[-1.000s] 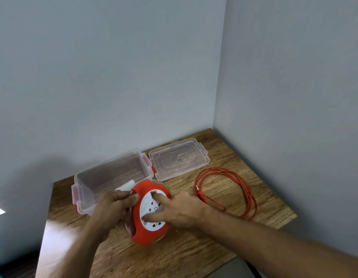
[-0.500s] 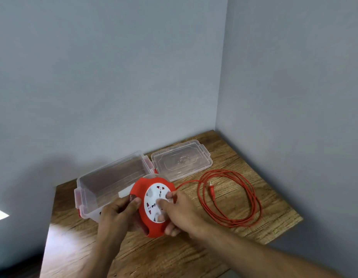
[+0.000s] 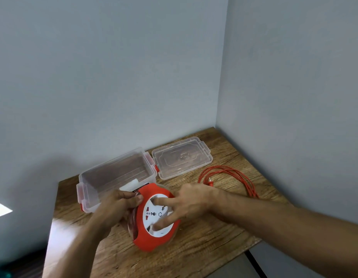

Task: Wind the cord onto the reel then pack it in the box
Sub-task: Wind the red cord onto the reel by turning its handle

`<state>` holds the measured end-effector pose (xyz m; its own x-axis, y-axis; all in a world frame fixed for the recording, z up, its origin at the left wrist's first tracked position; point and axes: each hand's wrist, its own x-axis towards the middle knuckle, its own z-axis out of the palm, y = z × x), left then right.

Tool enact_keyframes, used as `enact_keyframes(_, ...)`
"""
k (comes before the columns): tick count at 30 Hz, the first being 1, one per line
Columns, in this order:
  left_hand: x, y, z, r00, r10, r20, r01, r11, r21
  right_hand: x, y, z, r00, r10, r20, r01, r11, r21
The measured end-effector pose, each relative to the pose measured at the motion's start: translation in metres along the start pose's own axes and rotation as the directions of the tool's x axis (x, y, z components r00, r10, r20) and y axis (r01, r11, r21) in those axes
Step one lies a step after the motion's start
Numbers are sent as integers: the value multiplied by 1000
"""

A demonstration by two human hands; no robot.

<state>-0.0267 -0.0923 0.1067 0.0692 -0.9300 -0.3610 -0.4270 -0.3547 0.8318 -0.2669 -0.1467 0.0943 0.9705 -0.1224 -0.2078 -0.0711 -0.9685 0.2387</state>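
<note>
Cord (image 3: 235, 176) loose at two o'clock could tangle while winding; left hand (image 3: 116, 207) grips reel (image 3: 154, 239), right hand (image 3: 191, 201) presses spread fingers on its face.

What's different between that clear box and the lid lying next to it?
The box is deep with tall walls; the lid is shallow, almost flat. The box carries red latches at its ends; the lid's tabs are clear. The box stands partly behind the reel and the left hand; the lid is in full view. Both are clear rectangular plastic, side by side on the wooden table.
</note>
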Motion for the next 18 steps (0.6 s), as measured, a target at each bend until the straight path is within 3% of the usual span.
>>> enact_keyframes(3, 1, 0, 4, 1000, 19, -11, -19, 1000, 16, 7, -9, -2, 997, 77, 33, -78, 996, 49)
enact_keyframes(8, -3, -6, 3, 996, 53, -69, -59, 994, -90, 15, -17, 11, 973, 189, -130, -188, 982, 16)
enact_keyframes(10, -7, -8, 5, 992, 89, -90, -101, 985, -138, 19, -19, 19, 903, 384, -190, -357, 920, 163)
enact_keyframes(11, -9, -9, 8, 988, 111, -109, -128, 979, -161, 22, -22, 22, 818, 535, -210, -469, 833, 295)
enact_keyframes(13, -11, -11, 18, 972, 150, -179, -182, 968, -176, 34, -30, 26, 532, 825, -193, -610, 531, 588)
enact_keyframes(15, -11, -13, 29, 953, 186, -240, -226, 962, -151, 51, -43, 20, 251, 965, 72, -528, 75, 846)
enact_keyframes(16, -12, -14, 34, 944, 203, -258, -242, 962, -127, 59, -48, 18, 177, 940, 291, -361, -213, 908)
enact_keyframes(17, -14, -15, 39, 937, 224, -268, -256, 962, -91, 67, -49, 17, 162, 846, 508, -143, -489, 860)
enact_keyframes(18, -15, -17, 44, 930, 247, -273, -269, 962, -49, 71, -49, 14, 204, 705, 679, 40, -699, 714)
